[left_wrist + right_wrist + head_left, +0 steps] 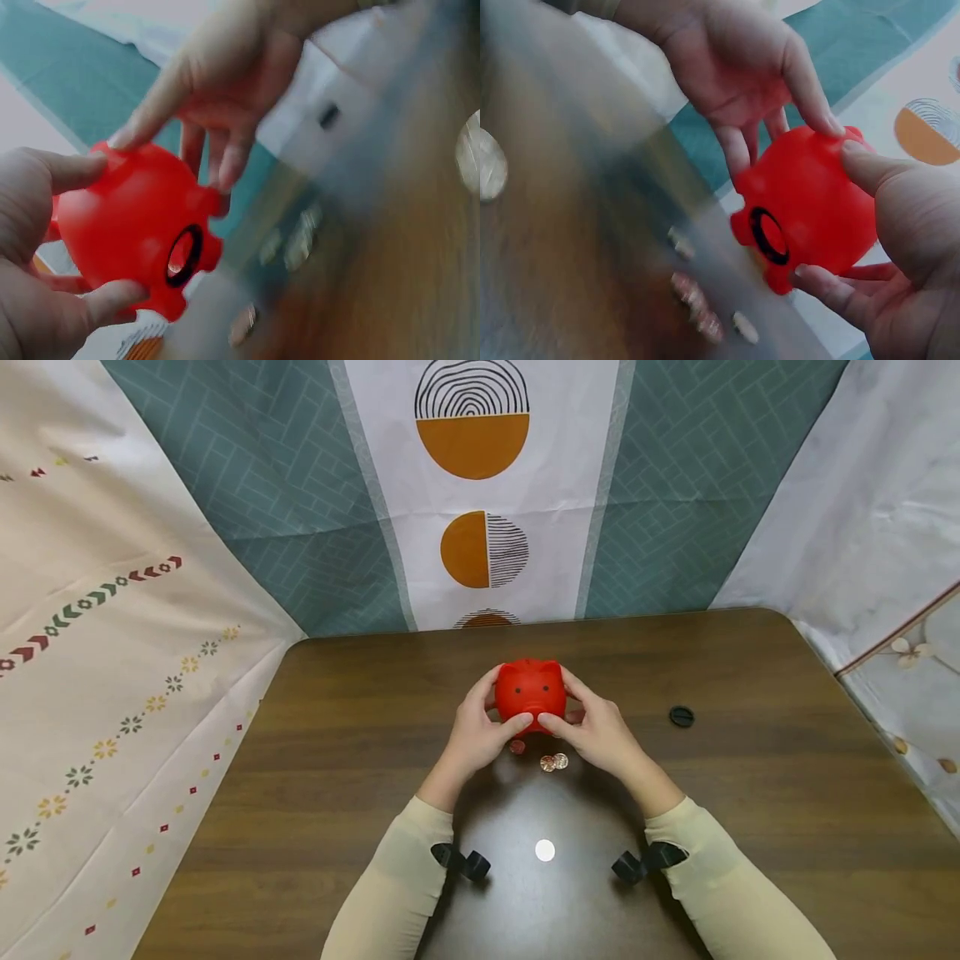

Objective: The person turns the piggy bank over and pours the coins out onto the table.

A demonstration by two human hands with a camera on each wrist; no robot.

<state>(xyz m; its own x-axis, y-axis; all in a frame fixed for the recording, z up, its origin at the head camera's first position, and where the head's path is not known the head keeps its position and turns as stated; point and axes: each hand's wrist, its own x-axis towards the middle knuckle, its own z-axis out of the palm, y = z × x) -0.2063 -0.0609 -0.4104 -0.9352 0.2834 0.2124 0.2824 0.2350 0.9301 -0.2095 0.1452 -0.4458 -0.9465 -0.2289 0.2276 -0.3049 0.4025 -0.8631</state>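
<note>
Both hands hold a red piggy bank (530, 693) between them over the table, its face toward the head camera. My left hand (477, 728) grips one side, thumb near the snout. On the other side my right hand (597, 732) grips it the same way. The wrist views show the underside of the piggy bank (127, 217), with a round opening (769, 235) ringed in black. Below it on the table lie a copper coin (517, 747) and a pair of touching coins (554, 762). Nearer the body is a bright round disc (545, 850), apparently a coin.
A black round cap (682, 717) lies on the wooden table (360, 760) to the right of the hands. Patterned cloths (285, 485) hang behind the table and along both sides. Black wrist cameras (476, 866) sit on both sleeves.
</note>
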